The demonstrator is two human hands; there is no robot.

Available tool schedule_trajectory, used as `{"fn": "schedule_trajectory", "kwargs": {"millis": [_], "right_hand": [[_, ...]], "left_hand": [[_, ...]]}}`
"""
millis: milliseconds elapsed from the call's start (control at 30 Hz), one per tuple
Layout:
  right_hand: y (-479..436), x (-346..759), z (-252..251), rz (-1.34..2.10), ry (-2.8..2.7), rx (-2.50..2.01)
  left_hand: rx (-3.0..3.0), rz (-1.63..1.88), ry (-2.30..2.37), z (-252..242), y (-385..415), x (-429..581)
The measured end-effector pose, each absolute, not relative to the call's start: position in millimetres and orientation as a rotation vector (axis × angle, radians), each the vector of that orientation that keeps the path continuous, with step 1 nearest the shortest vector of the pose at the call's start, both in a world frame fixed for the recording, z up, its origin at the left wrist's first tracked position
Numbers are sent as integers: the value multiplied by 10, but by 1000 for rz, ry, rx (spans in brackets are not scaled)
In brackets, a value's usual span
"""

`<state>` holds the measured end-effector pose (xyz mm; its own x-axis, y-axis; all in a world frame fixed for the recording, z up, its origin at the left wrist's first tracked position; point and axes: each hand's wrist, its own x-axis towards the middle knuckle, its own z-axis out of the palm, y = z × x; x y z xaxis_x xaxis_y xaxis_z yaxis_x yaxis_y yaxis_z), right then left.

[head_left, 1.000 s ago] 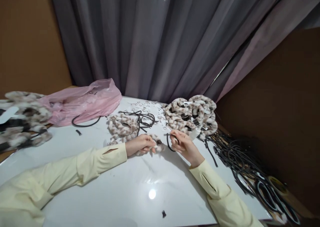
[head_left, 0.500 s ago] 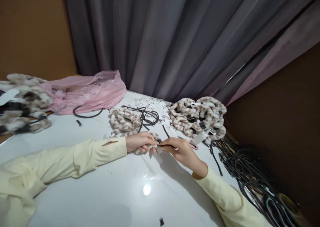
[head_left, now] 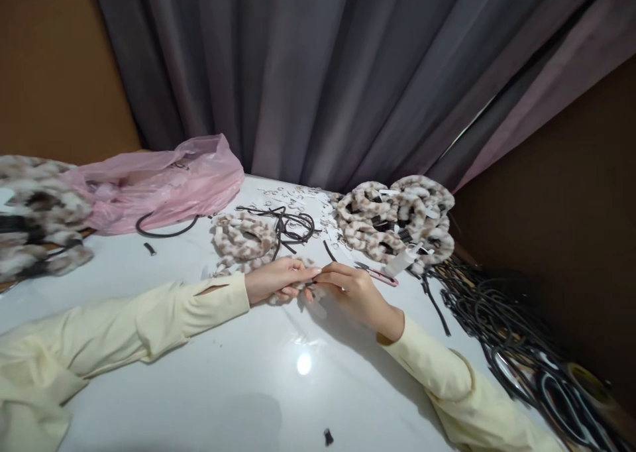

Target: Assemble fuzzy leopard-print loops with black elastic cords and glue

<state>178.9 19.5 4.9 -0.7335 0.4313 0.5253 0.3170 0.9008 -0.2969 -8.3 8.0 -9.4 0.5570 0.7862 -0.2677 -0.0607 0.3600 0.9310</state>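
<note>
My left hand [head_left: 276, 280] is closed round a fuzzy cream-and-brown fabric tube [head_left: 283, 297] on the white table [head_left: 238, 372]. My right hand [head_left: 350, 289] meets it fingertip to fingertip, pinching the end of a thin black band [head_left: 328, 251] at the mouth of the tube. Most of the band is hidden by my fingers and the fabric. Both sleeves are pale yellow.
A fuzzy scrunchie [head_left: 244, 237] and loose black bands [head_left: 291, 226] lie just beyond my hands. A heap of finished fuzzy hoops [head_left: 397, 219] sits at the back right, a pink-handled tool [head_left: 378, 275] beside it. Black bands [head_left: 501, 326] pile at the right edge. A pink bag [head_left: 159, 183] lies back left.
My right hand, which held a curved black band apart from the left, has come over to the left hand. The band's end is now at the fabric tube.
</note>
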Motion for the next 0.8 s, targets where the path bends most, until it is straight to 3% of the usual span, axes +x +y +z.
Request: {"fn": "schedule_trajectory", "kwargs": {"millis": [500,800], "right_hand": [[272,1871,114,333,-2567,-529],[282,1886,192,291,-2619,-521]], "left_hand": [[1388,804,861,-204,-15,-89],[1908,894,1058,-147,-130,-136]]}}
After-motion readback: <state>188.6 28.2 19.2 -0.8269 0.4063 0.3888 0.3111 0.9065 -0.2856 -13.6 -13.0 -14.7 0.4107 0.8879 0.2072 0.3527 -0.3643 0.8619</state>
